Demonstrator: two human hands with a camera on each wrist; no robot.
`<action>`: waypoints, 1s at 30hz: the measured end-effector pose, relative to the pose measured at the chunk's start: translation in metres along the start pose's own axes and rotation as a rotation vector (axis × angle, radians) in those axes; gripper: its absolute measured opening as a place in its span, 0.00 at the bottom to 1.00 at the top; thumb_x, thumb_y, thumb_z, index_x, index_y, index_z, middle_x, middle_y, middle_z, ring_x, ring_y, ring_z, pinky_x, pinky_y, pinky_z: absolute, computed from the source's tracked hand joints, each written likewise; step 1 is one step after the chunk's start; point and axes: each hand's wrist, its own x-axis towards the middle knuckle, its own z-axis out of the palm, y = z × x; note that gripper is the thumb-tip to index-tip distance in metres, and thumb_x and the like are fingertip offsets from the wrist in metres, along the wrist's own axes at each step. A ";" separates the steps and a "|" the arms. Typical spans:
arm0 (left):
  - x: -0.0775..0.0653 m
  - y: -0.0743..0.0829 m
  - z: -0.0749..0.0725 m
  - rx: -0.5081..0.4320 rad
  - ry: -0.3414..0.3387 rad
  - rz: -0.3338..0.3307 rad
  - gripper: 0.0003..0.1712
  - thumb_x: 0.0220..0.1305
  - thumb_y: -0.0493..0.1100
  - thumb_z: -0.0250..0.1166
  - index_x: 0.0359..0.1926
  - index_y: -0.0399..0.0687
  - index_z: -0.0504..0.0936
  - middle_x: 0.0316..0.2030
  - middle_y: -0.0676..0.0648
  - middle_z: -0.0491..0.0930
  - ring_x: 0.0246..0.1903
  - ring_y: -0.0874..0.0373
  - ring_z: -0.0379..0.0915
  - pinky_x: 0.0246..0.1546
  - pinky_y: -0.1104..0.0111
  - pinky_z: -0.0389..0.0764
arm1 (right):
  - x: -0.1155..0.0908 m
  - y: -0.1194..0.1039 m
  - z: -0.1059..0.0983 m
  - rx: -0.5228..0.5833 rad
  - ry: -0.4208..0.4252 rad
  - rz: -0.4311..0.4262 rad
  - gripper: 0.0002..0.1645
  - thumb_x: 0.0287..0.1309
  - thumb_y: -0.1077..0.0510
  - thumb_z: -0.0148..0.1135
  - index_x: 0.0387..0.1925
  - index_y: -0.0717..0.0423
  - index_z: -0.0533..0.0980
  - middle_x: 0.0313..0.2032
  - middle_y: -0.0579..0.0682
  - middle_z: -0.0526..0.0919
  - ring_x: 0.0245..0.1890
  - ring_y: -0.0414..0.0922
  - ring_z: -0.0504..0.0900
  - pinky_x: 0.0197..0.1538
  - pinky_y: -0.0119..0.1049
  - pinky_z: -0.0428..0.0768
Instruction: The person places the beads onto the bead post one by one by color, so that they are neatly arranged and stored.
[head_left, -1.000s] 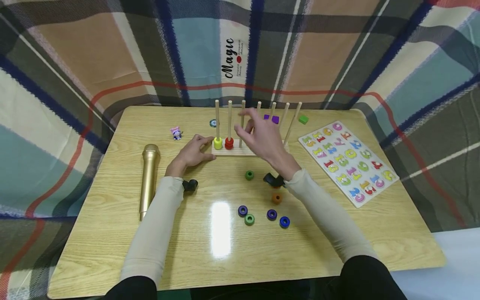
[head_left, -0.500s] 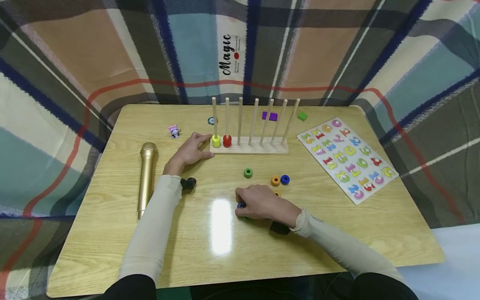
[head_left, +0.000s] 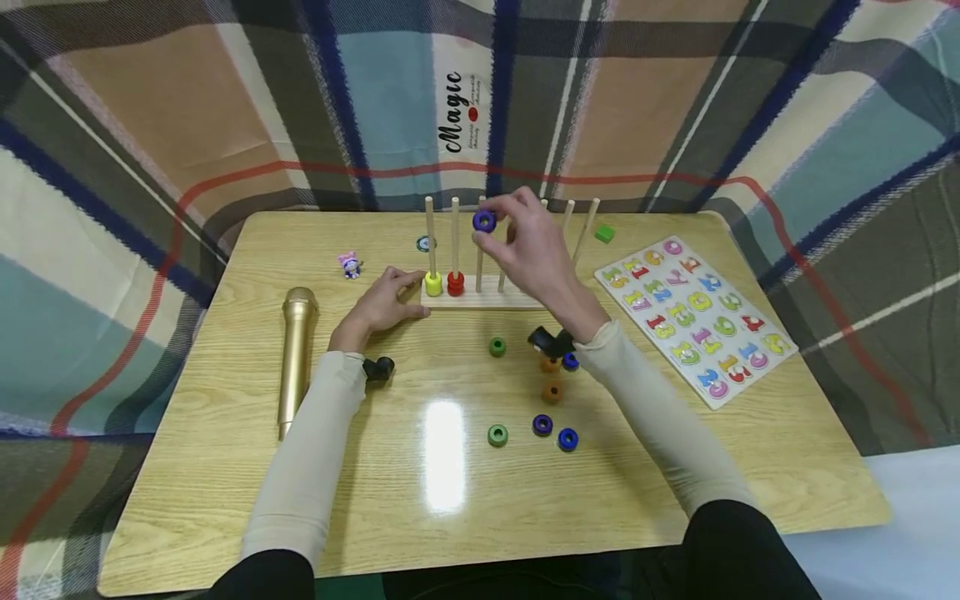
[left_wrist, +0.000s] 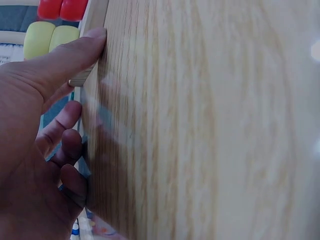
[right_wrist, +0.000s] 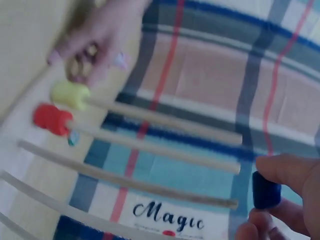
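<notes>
My right hand (head_left: 536,254) pinches a dark blue ring bead (right_wrist: 266,191) between thumb and fingers. It holds the bead beside the top of the third peg (right_wrist: 125,176) of a wooden peg stand (head_left: 480,302). At the stand's left end, my left hand (head_left: 384,302) grips the base, with the thumb (left_wrist: 75,57) along the front edge and the fingers behind. Yellow beads (head_left: 433,287) sit on the leftmost peg and red beads (head_left: 455,287) on the second. The right hand hides part of the pegs further right.
Loose green (head_left: 497,427), blue (head_left: 567,448) and orange beads (head_left: 546,395) lie in front of the stand. A gold microphone-like cylinder (head_left: 296,367) lies left, near a small figurine (head_left: 350,265). A number puzzle board (head_left: 697,321) lies right; a green block (head_left: 604,234) sits behind.
My right hand reached down to the loose beads, took a dark blue one, and lifted it to the third peg's top. Another blue bead now lies by the orange ones. The left hand stayed put.
</notes>
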 end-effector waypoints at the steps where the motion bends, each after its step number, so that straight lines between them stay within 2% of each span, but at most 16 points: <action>1: 0.000 0.000 0.000 0.000 -0.001 -0.001 0.47 0.73 0.49 0.72 0.85 0.54 0.60 0.68 0.36 0.62 0.71 0.36 0.61 0.73 0.38 0.63 | 0.007 0.001 -0.001 0.001 0.038 0.002 0.23 0.70 0.56 0.73 0.61 0.62 0.83 0.48 0.59 0.80 0.33 0.49 0.77 0.38 0.38 0.75; 3: 0.000 0.000 0.001 0.000 0.000 -0.001 0.47 0.73 0.48 0.72 0.85 0.54 0.60 0.68 0.36 0.62 0.71 0.36 0.61 0.74 0.38 0.62 | 0.019 0.003 -0.002 -0.016 0.076 0.017 0.24 0.71 0.54 0.72 0.62 0.62 0.82 0.49 0.60 0.80 0.34 0.50 0.77 0.39 0.38 0.74; 6: 0.001 -0.001 0.001 0.004 0.004 -0.003 0.46 0.73 0.49 0.72 0.85 0.54 0.60 0.68 0.36 0.62 0.71 0.36 0.61 0.73 0.39 0.62 | 0.028 0.006 0.000 -0.042 0.075 0.058 0.25 0.72 0.52 0.71 0.63 0.62 0.82 0.52 0.61 0.82 0.36 0.51 0.78 0.42 0.40 0.76; 13: -0.001 0.001 0.001 0.014 -0.003 0.000 0.46 0.74 0.51 0.71 0.85 0.54 0.59 0.69 0.36 0.62 0.72 0.36 0.60 0.74 0.39 0.62 | 0.035 0.007 0.002 -0.065 0.059 0.106 0.26 0.72 0.51 0.71 0.63 0.62 0.83 0.53 0.59 0.82 0.45 0.53 0.81 0.50 0.44 0.80; 16: -0.001 0.002 0.001 0.014 -0.003 -0.003 0.46 0.74 0.50 0.71 0.85 0.54 0.60 0.69 0.36 0.62 0.72 0.36 0.60 0.74 0.39 0.62 | 0.038 0.004 0.001 -0.090 0.023 0.130 0.26 0.72 0.50 0.70 0.63 0.61 0.83 0.53 0.58 0.81 0.48 0.53 0.81 0.53 0.45 0.80; 22: 0.000 0.001 0.001 0.016 -0.007 -0.005 0.46 0.74 0.51 0.71 0.85 0.54 0.59 0.69 0.37 0.62 0.73 0.37 0.59 0.75 0.39 0.61 | 0.044 -0.001 -0.002 -0.186 -0.074 0.186 0.26 0.73 0.47 0.68 0.62 0.59 0.84 0.53 0.56 0.81 0.47 0.51 0.82 0.53 0.45 0.82; 26: 0.001 -0.001 0.000 0.025 -0.001 -0.003 0.46 0.74 0.51 0.71 0.85 0.54 0.59 0.70 0.37 0.62 0.73 0.36 0.59 0.75 0.39 0.61 | 0.046 -0.004 -0.004 -0.226 -0.131 0.209 0.31 0.74 0.44 0.67 0.67 0.60 0.81 0.57 0.57 0.79 0.47 0.51 0.82 0.53 0.45 0.83; 28: 0.001 -0.001 0.000 0.025 0.001 -0.001 0.46 0.74 0.50 0.71 0.85 0.54 0.60 0.70 0.37 0.62 0.73 0.36 0.59 0.75 0.39 0.61 | 0.042 -0.004 -0.006 -0.214 -0.114 0.197 0.34 0.74 0.44 0.67 0.71 0.58 0.77 0.60 0.57 0.77 0.45 0.50 0.81 0.52 0.44 0.82; 30: 0.001 0.000 0.001 0.021 -0.002 0.000 0.46 0.74 0.50 0.71 0.85 0.54 0.60 0.70 0.36 0.62 0.74 0.36 0.59 0.75 0.39 0.60 | 0.028 0.000 -0.008 -0.171 -0.039 0.127 0.33 0.74 0.46 0.68 0.72 0.58 0.76 0.60 0.58 0.76 0.40 0.50 0.79 0.45 0.42 0.80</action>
